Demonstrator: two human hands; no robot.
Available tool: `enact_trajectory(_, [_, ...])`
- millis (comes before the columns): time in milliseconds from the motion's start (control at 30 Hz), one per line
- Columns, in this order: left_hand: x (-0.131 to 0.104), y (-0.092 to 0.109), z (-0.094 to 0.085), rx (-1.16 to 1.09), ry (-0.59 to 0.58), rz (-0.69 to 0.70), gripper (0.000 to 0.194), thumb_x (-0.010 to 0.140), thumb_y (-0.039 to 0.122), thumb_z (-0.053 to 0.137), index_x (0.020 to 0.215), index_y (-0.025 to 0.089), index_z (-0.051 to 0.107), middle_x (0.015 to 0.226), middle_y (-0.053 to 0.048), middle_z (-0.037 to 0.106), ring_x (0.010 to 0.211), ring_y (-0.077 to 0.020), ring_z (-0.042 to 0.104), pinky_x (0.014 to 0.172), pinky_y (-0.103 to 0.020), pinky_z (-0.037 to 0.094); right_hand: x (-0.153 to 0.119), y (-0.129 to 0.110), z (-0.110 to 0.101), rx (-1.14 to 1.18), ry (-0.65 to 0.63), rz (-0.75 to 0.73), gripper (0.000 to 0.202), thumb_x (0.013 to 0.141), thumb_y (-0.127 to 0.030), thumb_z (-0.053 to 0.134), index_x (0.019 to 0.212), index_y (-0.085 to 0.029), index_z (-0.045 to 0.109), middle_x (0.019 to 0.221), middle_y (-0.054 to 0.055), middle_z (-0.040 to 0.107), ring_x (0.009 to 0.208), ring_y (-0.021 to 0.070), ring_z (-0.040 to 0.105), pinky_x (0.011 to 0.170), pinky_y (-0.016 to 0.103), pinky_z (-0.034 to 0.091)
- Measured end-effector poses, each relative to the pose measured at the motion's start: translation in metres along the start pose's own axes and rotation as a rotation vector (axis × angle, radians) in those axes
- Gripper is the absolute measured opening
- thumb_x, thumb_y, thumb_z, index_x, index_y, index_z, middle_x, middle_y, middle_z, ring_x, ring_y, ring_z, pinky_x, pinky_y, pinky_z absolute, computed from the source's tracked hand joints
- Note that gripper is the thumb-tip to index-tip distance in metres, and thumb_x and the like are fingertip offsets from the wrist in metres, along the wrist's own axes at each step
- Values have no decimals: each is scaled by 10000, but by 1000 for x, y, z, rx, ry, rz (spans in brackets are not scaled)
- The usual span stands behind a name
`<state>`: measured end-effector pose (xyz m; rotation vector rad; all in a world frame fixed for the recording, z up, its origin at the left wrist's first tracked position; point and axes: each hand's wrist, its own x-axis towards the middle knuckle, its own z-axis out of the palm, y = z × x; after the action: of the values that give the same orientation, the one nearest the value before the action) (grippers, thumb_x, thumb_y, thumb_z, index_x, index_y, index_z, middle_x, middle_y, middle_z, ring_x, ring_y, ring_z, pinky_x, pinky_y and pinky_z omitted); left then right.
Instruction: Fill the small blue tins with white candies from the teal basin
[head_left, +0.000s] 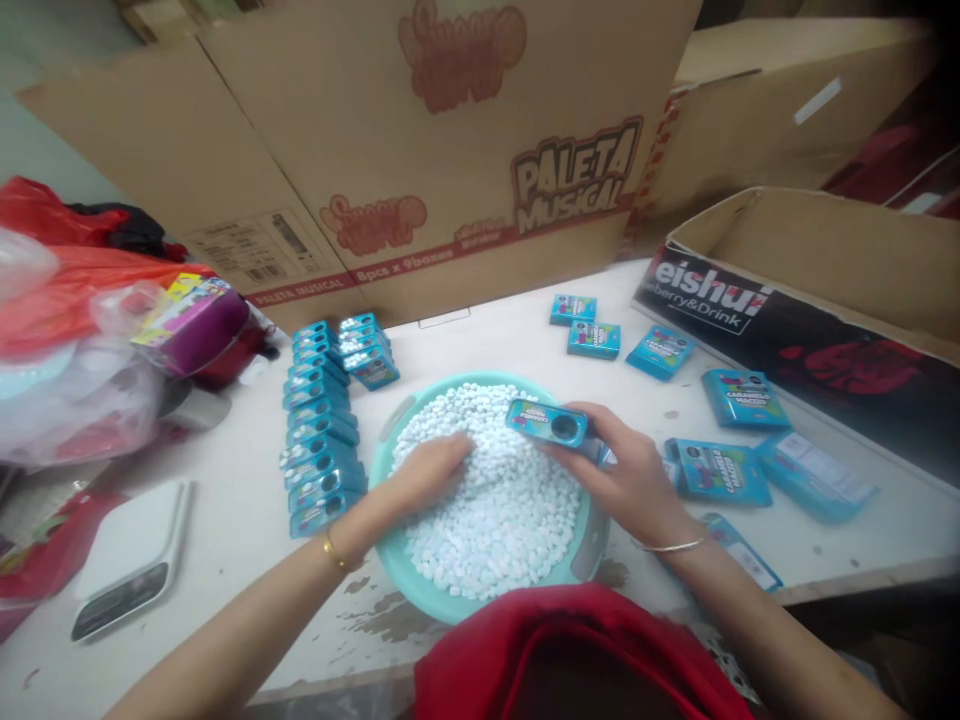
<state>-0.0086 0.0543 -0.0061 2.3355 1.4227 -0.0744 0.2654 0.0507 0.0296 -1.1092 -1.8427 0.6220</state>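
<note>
— Where were the hands at that point?

— The left hand [431, 470] was sunk into the heap of small white candies [502, 500], fingers curled down among them; I couldn't tell whether it had closed on any. The right hand [626, 475] held a small blue box [547, 422] over the far side of the heap, gripped at one end, its round opening facing up.

— And the candies sat in what?

— A teal basin [439, 595] on the white table [225, 520], just in front of the person's red garment [570, 650]. The heap rose about level with the rim.

— So what looked risky?

— Spillage, I'd say. With the pile that high, a careless scoop by the left hand could have pushed candies over the rim onto the table. The box was pinched only at its end, so a knock might have tipped it or dropped it into the heap.

— Anything nearby to worry about?

— Left of the basin stood rows of blue boxes [322, 440] on edge, packed close; an elbow swinging out could have toppled them like dominoes. Right of it lay flat blue cartons [716, 470], loosely scattered, one near the table's front edge, which a sleeve might have swept off. A white scale [131, 560] lay at the near left, well apart from the basin. Cardboard cartons [450, 150] stood behind.
</note>
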Motion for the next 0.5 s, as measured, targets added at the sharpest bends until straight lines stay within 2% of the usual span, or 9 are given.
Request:
enact_trajectory(100, [-2, 12, 8, -142, 26, 32, 214, 942, 202, 454, 1139, 183, 536, 1119, -93, 643, 991, -218, 620, 891, -350, 494, -1, 3, -3, 5, 13, 12, 325, 887, -387, 693, 1141, -213, 590, 1064, 69, 700, 946, 231, 685, 877, 345, 561])
enact_trajectory(200, [-17, 9, -7, -237, 44, 47, 201, 977, 305, 462, 1115, 183, 542, 1032, -71, 645, 887, -189, 610, 818, -324, 501, -1, 7, -5, -11, 28, 14, 322, 887, -382, 695, 1137, -209, 589, 1059, 66, 698, 939, 227, 683, 865, 343, 560])
enact_trajectory(333, [-47, 5, -54, -305, 73, 46, 220, 979, 361, 481, 1080, 183, 561, 969, -54, 628, 815, -170, 585, 750, -304, 475, 0, 9, 0, -64, 37, -35, 321, 906, -383, 668, 1149, -193, 584, 1069, 91, 699, 962, 245, 685, 875, 374, 565])
enact_trajectory(500, [-68, 23, -120, -200, 91, 40, 201, 983, 357, 486, 1071, 197, 571, 908, -24, 618, 796, -154, 577, 724, -282, 441, 1, 5, 21, -104, -46, -207, 313, 935, -316, 624, 1198, -160, 559, 1093, 138, 699, 1028, 281, 676, 885, 422, 576])
